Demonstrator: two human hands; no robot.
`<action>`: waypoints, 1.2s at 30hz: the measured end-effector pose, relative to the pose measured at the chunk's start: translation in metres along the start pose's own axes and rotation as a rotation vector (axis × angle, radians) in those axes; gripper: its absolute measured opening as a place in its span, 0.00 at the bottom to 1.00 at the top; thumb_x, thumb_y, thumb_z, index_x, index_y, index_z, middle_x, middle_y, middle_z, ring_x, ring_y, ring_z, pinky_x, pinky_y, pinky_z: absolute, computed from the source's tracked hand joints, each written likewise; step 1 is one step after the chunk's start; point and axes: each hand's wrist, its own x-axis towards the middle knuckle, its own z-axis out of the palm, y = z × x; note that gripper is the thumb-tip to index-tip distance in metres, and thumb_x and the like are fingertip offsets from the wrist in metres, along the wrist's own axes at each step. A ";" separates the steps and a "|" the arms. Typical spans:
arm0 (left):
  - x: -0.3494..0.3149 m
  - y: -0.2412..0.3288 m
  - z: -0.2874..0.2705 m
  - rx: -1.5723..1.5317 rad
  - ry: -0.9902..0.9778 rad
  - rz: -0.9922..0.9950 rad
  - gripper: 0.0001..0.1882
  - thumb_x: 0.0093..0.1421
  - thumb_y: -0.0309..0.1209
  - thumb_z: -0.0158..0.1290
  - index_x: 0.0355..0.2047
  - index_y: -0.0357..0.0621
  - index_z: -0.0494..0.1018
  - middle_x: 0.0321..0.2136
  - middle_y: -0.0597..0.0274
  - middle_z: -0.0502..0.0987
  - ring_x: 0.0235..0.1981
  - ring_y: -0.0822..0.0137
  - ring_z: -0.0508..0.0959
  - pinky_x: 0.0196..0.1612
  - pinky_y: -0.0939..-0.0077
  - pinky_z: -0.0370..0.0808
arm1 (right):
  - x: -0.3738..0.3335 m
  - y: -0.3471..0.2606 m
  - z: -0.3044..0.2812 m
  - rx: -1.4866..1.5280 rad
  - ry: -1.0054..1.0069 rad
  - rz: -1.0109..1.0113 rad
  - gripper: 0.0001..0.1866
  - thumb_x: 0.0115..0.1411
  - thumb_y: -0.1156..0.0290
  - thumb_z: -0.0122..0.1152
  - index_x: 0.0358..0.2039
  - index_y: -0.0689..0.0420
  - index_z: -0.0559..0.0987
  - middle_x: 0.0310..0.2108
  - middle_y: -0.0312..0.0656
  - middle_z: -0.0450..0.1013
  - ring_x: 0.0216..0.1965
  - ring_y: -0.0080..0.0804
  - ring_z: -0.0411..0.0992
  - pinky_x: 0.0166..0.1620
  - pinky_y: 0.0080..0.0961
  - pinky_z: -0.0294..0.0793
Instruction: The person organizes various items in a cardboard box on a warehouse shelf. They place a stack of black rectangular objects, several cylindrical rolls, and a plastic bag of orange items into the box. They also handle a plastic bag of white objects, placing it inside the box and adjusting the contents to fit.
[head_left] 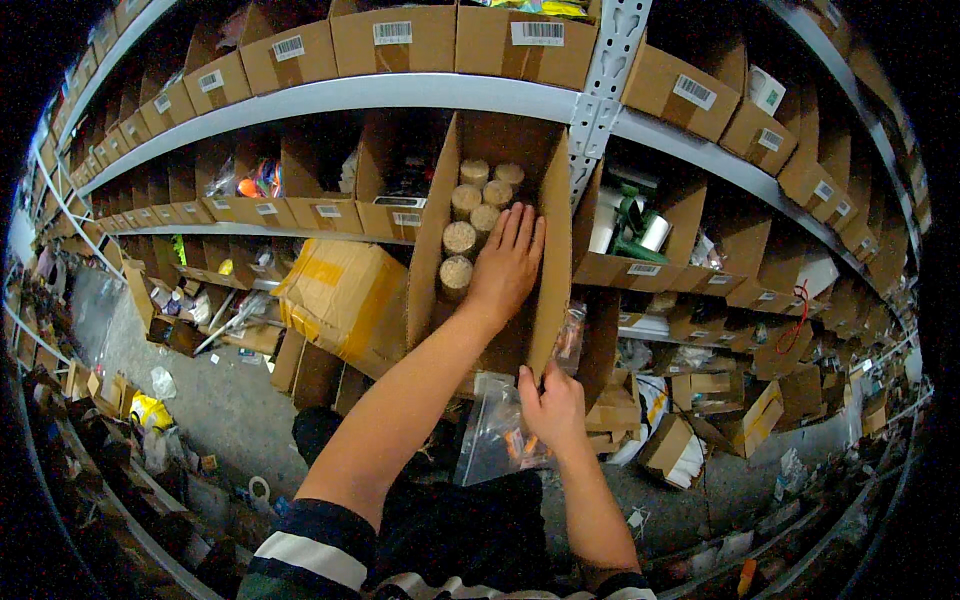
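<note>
A long, open cardboard box (553, 270) juts out of the middle shelf toward me. Inside it stand several short cylinders with speckled beige tops (460, 238), grouped along the left side and the far end. My left hand (508, 262) reaches into the box, fingers stretched flat against the right-hand cylinders. At the box's near right corner, my right hand (555, 408) grips the wall, thumb up on the edge and the other fingers mostly hidden. A clear plastic bag (490, 425) with small orange items hangs just left of that hand; whether the hand touches it I cannot tell.
Labelled cardboard bins (395, 42) line the shelf above. A taped carton (340, 298) sits left of the box. To the right, a bin (635, 235) holds green and white rolls. A metal upright (597, 110) stands behind the box. A yellow bag (150, 412) lies on the floor.
</note>
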 end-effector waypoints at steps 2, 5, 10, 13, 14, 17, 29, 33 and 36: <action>0.002 -0.001 0.011 -0.030 -0.009 -0.023 0.30 0.67 0.32 0.43 0.67 0.34 0.60 0.66 0.44 0.65 0.69 0.48 0.62 0.72 0.54 0.52 | 0.000 -0.001 -0.001 0.010 0.003 -0.009 0.12 0.65 0.65 0.59 0.36 0.63 0.77 0.27 0.58 0.77 0.30 0.61 0.77 0.33 0.47 0.76; 0.005 0.000 0.022 -0.125 -0.050 -0.055 0.31 0.66 0.31 0.42 0.69 0.35 0.57 0.67 0.43 0.63 0.69 0.46 0.61 0.73 0.51 0.51 | -0.001 0.001 0.000 0.006 0.012 -0.024 0.12 0.65 0.65 0.59 0.35 0.64 0.77 0.26 0.59 0.77 0.29 0.61 0.77 0.32 0.47 0.76; 0.013 -0.004 0.027 -0.128 -0.143 -0.044 0.31 0.65 0.30 0.43 0.68 0.35 0.58 0.67 0.43 0.64 0.69 0.45 0.62 0.73 0.50 0.50 | 0.000 0.006 0.006 -0.023 0.113 -0.106 0.20 0.65 0.58 0.57 0.31 0.65 0.80 0.19 0.59 0.75 0.21 0.59 0.77 0.28 0.50 0.78; 0.020 -0.008 0.014 -0.091 -0.147 -0.030 0.29 0.65 0.31 0.44 0.67 0.35 0.61 0.65 0.44 0.66 0.68 0.46 0.63 0.73 0.50 0.50 | 0.004 0.004 0.004 -0.096 0.056 -0.094 0.20 0.65 0.59 0.58 0.25 0.64 0.78 0.18 0.58 0.75 0.19 0.58 0.76 0.26 0.49 0.77; 0.021 -0.010 0.004 -0.065 -0.133 -0.027 0.29 0.65 0.31 0.44 0.66 0.35 0.62 0.64 0.44 0.67 0.67 0.48 0.64 0.72 0.50 0.51 | 0.006 0.003 0.001 -0.083 0.089 -0.113 0.19 0.64 0.60 0.58 0.25 0.64 0.78 0.18 0.57 0.75 0.19 0.58 0.76 0.26 0.49 0.77; 0.015 -0.015 -0.047 -0.204 -0.186 -0.021 0.29 0.63 0.32 0.48 0.64 0.34 0.63 0.62 0.44 0.69 0.66 0.48 0.66 0.73 0.50 0.50 | 0.013 -0.002 -0.011 -0.056 0.102 -0.078 0.17 0.64 0.63 0.59 0.27 0.65 0.77 0.20 0.58 0.75 0.22 0.59 0.76 0.28 0.49 0.76; -0.152 -0.065 -0.173 -0.839 0.188 -0.084 0.17 0.51 0.21 0.62 0.44 0.42 0.79 0.42 0.55 0.79 0.45 0.53 0.79 0.48 0.58 0.76 | 0.015 -0.007 -0.013 -0.042 0.077 -0.066 0.13 0.65 0.66 0.57 0.33 0.65 0.78 0.25 0.59 0.77 0.26 0.60 0.77 0.32 0.48 0.76; -0.186 -0.039 -0.161 -0.809 0.140 -0.031 0.19 0.51 0.23 0.63 0.44 0.45 0.79 0.44 0.58 0.79 0.48 0.55 0.78 0.51 0.58 0.75 | 0.012 -0.001 -0.008 -0.029 0.119 -0.113 0.19 0.66 0.58 0.57 0.28 0.63 0.79 0.21 0.58 0.76 0.21 0.59 0.76 0.29 0.51 0.77; -0.202 -0.025 -0.150 -0.806 0.059 -0.043 0.19 0.51 0.24 0.63 0.45 0.45 0.79 0.46 0.59 0.78 0.51 0.56 0.77 0.54 0.58 0.74 | 0.008 0.002 -0.008 -0.032 0.065 -0.059 0.20 0.66 0.57 0.58 0.28 0.63 0.78 0.22 0.59 0.77 0.23 0.61 0.76 0.29 0.51 0.77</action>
